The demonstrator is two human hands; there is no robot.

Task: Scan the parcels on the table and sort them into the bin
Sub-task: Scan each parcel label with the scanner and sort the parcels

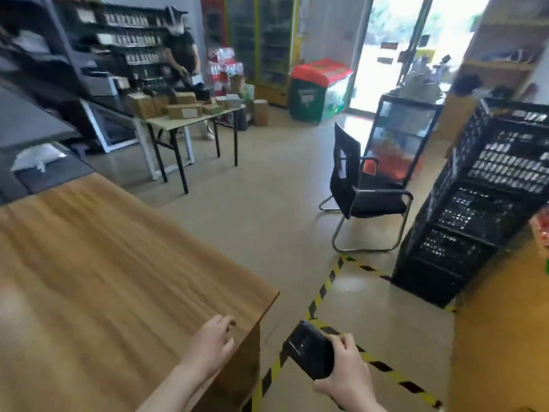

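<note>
Now the scanner (309, 350) sits within the right hand's (347, 374) curled fingers (347, 340).

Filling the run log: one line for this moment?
left hand: empty, over table corner | right hand: holds scanner | crates: stacked right

The wooden worktop (104, 263) fills the near left. Behind it, a folding worktop (193, 118) carries several cardboard boxes (184, 110). Yellow-black tape (322, 288) lies on the floor (267, 218).
</note>
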